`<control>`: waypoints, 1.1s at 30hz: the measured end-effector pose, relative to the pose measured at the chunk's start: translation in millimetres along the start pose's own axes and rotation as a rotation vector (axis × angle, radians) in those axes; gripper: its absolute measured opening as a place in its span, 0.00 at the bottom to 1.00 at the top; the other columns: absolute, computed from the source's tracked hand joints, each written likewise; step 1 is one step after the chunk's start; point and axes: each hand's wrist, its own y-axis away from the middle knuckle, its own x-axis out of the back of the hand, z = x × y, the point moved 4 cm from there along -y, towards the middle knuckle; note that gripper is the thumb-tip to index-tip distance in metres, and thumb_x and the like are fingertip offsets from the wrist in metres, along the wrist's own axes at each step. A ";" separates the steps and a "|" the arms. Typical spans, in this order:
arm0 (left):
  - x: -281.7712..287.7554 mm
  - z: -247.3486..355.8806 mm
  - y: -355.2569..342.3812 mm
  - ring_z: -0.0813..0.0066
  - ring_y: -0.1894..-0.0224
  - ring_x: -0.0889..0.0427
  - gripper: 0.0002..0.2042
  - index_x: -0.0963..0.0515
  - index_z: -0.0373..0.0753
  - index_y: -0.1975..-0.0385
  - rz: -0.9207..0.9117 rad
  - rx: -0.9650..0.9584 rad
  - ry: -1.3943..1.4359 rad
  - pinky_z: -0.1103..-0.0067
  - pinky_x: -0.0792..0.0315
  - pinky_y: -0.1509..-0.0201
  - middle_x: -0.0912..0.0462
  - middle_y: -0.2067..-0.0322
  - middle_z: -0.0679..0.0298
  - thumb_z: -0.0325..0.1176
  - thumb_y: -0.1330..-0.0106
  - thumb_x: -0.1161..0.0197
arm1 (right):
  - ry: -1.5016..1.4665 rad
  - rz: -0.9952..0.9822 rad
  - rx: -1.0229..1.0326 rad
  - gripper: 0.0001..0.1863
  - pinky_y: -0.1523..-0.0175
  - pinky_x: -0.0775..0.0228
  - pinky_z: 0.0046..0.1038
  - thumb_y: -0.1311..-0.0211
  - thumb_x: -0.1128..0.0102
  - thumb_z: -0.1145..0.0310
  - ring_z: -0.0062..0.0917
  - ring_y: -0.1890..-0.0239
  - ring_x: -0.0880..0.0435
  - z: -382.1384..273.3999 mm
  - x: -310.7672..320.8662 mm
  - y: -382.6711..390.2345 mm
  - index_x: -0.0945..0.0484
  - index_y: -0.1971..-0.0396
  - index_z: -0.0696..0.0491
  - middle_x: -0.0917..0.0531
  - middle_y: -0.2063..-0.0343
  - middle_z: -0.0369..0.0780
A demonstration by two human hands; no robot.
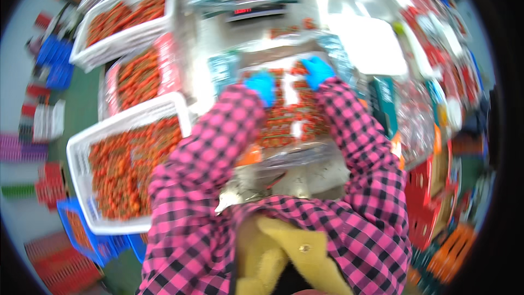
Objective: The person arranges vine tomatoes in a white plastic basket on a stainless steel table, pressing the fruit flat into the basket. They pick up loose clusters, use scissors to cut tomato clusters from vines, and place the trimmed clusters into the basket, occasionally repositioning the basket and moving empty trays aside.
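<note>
The steel tabletop [349, 0] fills the upper middle of the view, with a white crate [82, 147] of small red fruit at nine o'clock and another white crate [131, 27] at eleven o'clock, probably kept within easy reach of the left side. At the centre lies a clear plastic bag [289, 125] packed with rows of the same red fruit, flat on the tabletop in front of the body. A white board [371, 43] rests at one o'clock. Both hands wear blue gloves: the left hand [261, 86] and the right hand [316, 71] rest on the far end of the bag, seemingly pressing it flat. Motion blur and the pink checked sleeves hide the fingers, so I cannot tell whether they are spread or pinching. The scale display at twelve o'clock is unreadable.
</note>
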 end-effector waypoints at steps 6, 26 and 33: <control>57.8 75.2 116.5 0.65 0.74 0.25 0.09 0.27 0.34 0.78 0.311 0.104 0.400 0.73 0.30 0.71 0.27 0.78 0.55 0.33 0.56 0.43 | 0.131 0.062 -0.119 0.19 0.44 0.42 0.33 0.51 0.51 0.71 0.38 0.49 0.33 -48.3 12.5 -2.9 0.30 0.55 0.53 0.30 0.55 0.48; -40.2 -93.9 494.1 0.78 0.63 0.26 0.14 0.28 0.35 0.59 0.785 0.944 1.548 0.80 0.33 0.59 0.24 0.64 0.63 0.36 0.42 0.48 | -1.605 -1.048 -0.263 0.24 0.59 0.32 0.31 0.49 0.50 0.65 0.26 0.63 0.26 -458.0 -178.5 -17.3 0.37 0.51 0.55 0.27 0.63 0.40; -31.8 -107.5 457.7 0.73 0.62 0.27 0.18 0.32 0.37 0.55 0.823 0.915 1.972 0.76 0.33 0.57 0.25 0.62 0.61 0.42 0.40 0.51 | -2.243 -1.219 -0.325 0.33 0.45 0.45 0.46 0.45 0.62 0.43 0.41 0.47 0.37 -474.1 -125.2 -4.2 0.44 0.45 0.51 0.37 0.48 0.48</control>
